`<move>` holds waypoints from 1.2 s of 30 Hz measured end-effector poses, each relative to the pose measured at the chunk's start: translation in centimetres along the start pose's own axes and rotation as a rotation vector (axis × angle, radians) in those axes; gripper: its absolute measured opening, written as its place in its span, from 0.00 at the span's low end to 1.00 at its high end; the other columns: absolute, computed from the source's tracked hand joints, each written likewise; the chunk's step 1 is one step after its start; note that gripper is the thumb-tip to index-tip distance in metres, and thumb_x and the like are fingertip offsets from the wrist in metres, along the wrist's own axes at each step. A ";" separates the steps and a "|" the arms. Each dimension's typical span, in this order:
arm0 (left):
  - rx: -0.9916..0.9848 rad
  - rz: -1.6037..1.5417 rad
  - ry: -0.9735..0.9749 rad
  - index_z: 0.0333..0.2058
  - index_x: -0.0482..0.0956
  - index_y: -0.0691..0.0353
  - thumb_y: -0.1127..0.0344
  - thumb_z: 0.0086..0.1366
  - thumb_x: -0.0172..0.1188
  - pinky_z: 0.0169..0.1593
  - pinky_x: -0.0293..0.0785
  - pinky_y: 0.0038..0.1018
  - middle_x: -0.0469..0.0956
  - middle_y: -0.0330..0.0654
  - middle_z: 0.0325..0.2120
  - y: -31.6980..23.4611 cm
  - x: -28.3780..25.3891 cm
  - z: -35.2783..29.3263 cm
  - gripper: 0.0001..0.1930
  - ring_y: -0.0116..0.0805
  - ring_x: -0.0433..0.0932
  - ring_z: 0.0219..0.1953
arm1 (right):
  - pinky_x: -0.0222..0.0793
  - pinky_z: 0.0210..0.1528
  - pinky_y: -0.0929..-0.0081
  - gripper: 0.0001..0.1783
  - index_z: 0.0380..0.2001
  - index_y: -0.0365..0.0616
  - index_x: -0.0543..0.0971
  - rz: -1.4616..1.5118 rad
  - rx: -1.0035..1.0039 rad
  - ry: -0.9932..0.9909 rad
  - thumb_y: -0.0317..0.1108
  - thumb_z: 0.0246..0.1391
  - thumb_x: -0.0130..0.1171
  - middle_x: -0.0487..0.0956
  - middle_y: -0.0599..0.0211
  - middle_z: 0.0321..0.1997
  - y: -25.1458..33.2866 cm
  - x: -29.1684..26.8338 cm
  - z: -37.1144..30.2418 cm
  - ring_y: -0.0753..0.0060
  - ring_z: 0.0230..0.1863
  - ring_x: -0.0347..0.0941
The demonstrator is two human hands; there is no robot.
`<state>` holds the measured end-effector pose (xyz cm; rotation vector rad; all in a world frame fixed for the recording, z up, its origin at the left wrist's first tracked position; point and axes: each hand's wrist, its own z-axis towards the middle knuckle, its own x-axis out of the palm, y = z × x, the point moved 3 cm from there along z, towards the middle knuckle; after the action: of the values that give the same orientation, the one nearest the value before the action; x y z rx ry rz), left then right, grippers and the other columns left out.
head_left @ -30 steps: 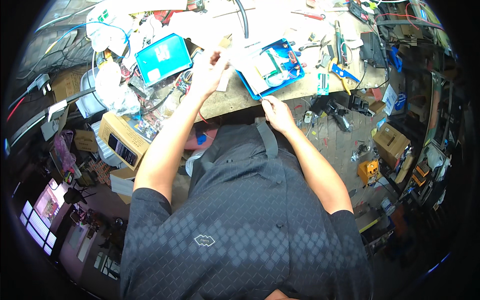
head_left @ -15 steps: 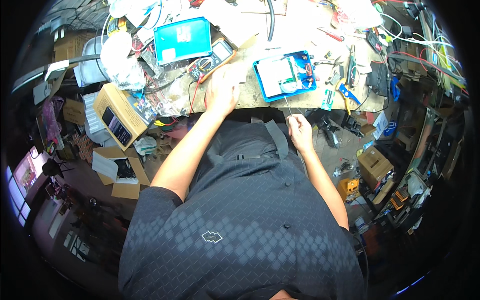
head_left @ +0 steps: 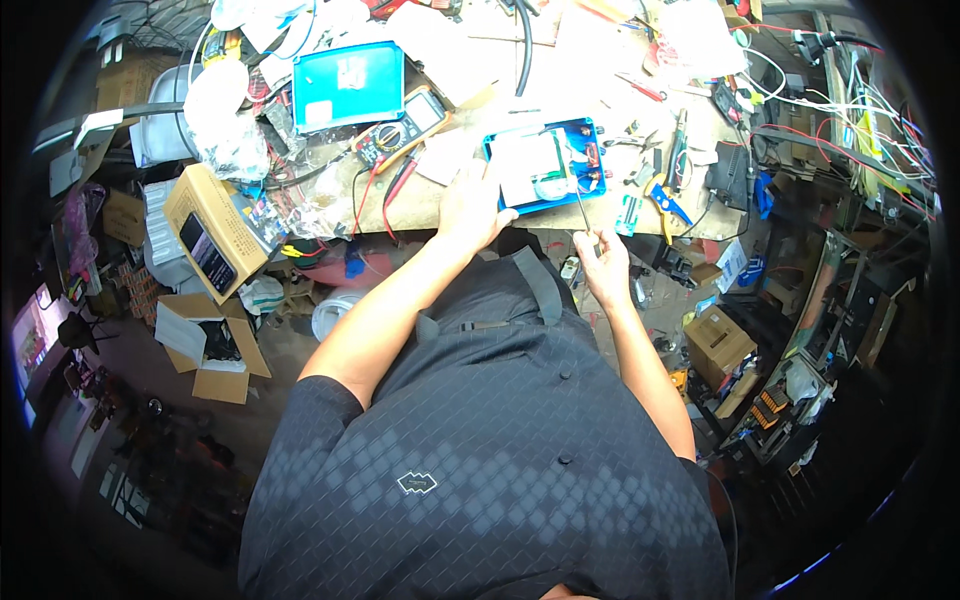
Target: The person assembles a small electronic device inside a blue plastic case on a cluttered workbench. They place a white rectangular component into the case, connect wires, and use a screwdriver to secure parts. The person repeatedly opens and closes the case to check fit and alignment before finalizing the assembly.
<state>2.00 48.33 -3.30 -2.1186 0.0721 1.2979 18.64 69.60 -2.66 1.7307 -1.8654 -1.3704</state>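
An open blue plastic box lies near the table's front edge, with a white panel, a green circuit board and reddish parts inside. My left hand is at its near left corner, thumb against the front wall and fingers along the left side, closed on it. In my closed right hand, just off the table edge, is a thin dark rod-like tool; its tip reaches over the box's front wall, and its grip is hidden by my fingers.
Left of the box lie an orange-black multimeter with test leads and a blue lid. To the right are blue-yellow pliers, a small green board and a black adapter. A cardboard box stands at the left.
My left hand has moved right, from beside the multimeter to the box's near left corner. The tool's tip has moved from outside the front wall to over the box. The whole view has shifted slightly.
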 end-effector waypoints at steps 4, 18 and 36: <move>-0.006 0.134 -0.083 0.71 0.66 0.61 0.46 0.47 0.84 0.69 0.69 0.47 0.71 0.53 0.62 -0.8 0.2 1.3 0.56 0.53 0.69 0.68 | 0.71 0.39 0.75 0.17 0.39 0.36 0.81 -0.111 -0.132 -0.069 0.41 0.65 0.70 0.81 0.68 0.31 -0.9 -1.3 1.7 0.81 0.34 0.73; -0.018 0.226 0.071 0.72 0.63 0.65 0.49 0.38 0.89 0.74 0.63 0.50 0.65 0.53 0.70 -4.1 -0.1 2.7 0.64 0.58 0.64 0.73 | 0.74 0.57 0.55 0.26 0.45 0.35 0.83 -0.235 -0.281 -0.189 0.49 0.58 0.73 0.81 0.47 0.49 -2.1 -2.9 8.3 0.45 0.52 0.79; -0.013 0.394 -0.050 0.65 0.68 0.69 0.44 0.26 0.92 0.69 0.67 0.48 0.74 0.55 0.59 -7.3 0.2 4.1 0.67 0.59 0.71 0.64 | 0.73 0.48 0.54 0.20 0.29 0.36 0.74 0.082 -0.122 -0.169 0.39 0.58 0.73 0.77 0.50 0.35 -5.7 -1.1 10.9 0.46 0.39 0.77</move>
<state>1.48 56.38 -1.12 -2.1515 0.4812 1.5746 14.72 76.35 -12.22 1.5054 -1.8704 -1.6058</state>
